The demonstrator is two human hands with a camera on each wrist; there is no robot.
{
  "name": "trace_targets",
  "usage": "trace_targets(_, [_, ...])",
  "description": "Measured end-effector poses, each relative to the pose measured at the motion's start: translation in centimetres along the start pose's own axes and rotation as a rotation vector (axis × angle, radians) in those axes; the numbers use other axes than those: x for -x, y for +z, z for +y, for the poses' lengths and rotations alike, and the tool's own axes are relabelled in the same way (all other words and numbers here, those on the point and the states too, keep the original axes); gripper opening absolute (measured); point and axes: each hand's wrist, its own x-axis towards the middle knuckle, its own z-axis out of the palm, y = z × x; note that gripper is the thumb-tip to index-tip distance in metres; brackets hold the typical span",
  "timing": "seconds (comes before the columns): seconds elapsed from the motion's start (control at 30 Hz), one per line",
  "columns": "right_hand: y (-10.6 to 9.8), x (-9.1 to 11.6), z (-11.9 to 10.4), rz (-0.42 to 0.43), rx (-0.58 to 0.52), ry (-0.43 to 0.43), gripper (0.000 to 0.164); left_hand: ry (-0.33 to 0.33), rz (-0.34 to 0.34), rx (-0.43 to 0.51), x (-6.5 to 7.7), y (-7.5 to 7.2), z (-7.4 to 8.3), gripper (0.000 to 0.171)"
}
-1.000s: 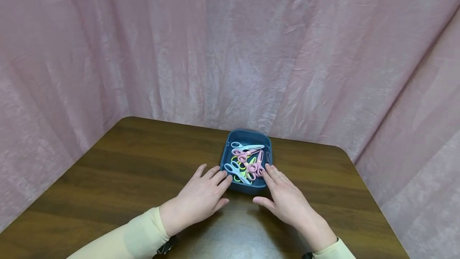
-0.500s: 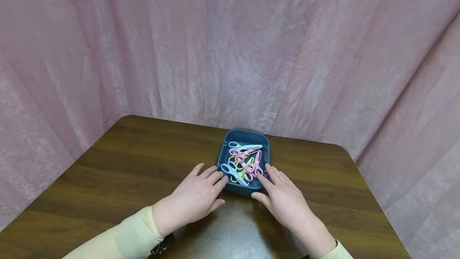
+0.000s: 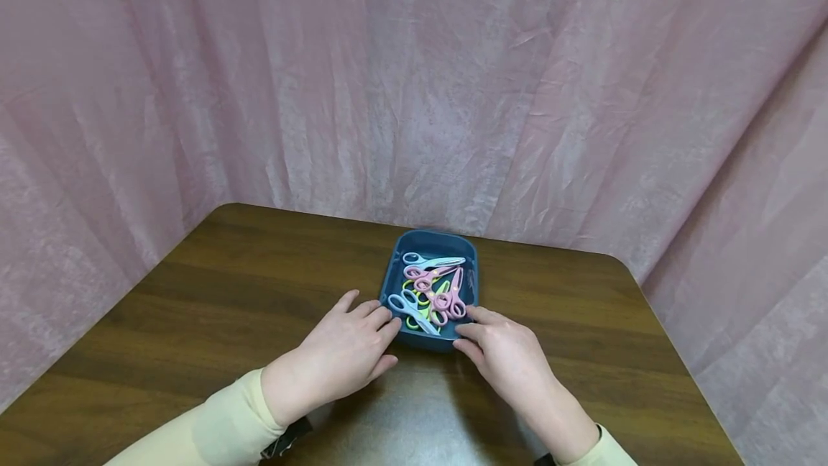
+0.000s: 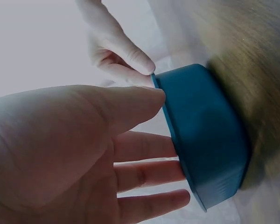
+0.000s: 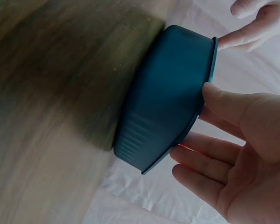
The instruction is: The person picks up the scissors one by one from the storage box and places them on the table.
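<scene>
"several scissors, pink, pale blue and yellow-green, lie jumbled in that blue tray. where does it sit?"

"just below the centre of the head frame, on the wooden surface."

"and the left hand?"

"relaxed, fingers spread, fingertips at the rim by the tray's lower-left corner, thumb held apart."

"the right hand?"

"narrow, pinching the rim near the lower-right corner with thumb and fingers."

"behind?"

"pink curtain, filling the frame's top."

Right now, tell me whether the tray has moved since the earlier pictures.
Yes: in the head view the tray has slid slightly left against the far corners of the table.
</scene>
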Motion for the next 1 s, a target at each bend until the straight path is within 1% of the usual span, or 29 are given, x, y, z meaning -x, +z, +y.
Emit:
trace_targets(0.13, [0.2,0.0,0.3,0.005,-0.025,-0.004,0.016,-0.001,0.011,0.010,-0.2,0.0,0.0,0.047])
trace_targets(0.23, [0.3,0.1,0.6,0.002,-0.023,-0.033,0.014,-0.004,0.022,0.024,-0.4,0.1,0.2,0.045])
trace_targets(0.37, [0.4,0.2,1.0,-0.005,-0.014,-0.067,0.012,-0.006,0.068,0.030,-0.8,0.4,0.4,0.041])
trace_targets(0.43, [0.4,0.2,1.1,-0.005,-0.017,-0.070,0.012,-0.012,0.091,0.030,-1.1,0.5,0.4,0.039])
trace_targets(0.57, [0.4,0.1,1.3,0.007,-0.007,-0.095,0.011,-0.043,0.120,0.051,-1.8,0.8,0.1,0.040])
trace_targets(0.67, [0.5,-0.1,1.5,0.020,0.008,-0.124,0.011,-0.070,0.135,0.073,-2.7,1.2,-0.5,0.043])
trace_targets(0.8, [0.7,-0.3,1.4,0.027,0.016,-0.139,0.010,-0.096,0.123,0.107,-4.0,2.1,-1.5,0.046])
trace_targets(1.0, [1.0,-0.5,1.3,0.020,0.019,-0.155,0.009,-0.124,0.060,0.158,-5.4,3.1,-2.6,0.051])
